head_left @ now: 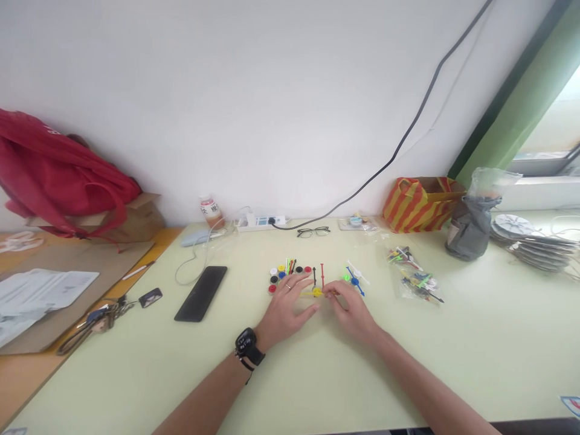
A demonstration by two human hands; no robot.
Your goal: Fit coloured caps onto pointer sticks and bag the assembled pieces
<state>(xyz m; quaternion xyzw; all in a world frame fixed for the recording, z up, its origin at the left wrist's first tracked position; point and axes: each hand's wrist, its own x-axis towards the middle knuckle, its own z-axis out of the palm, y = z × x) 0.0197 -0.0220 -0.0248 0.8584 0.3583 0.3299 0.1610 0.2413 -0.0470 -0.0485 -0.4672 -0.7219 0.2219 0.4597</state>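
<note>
Your 2 forearms point(203, 393) lead to a loosely parted left hand point(281, 311) and a right hand point(352, 311) apparently pinching the yellow arrow spinner point(317, 292) between them, best handled lightly, flat and near its middle.

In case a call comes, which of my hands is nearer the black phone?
Left. Your left hand lies right of the phone; your right hand is farther right, past the left.
</note>
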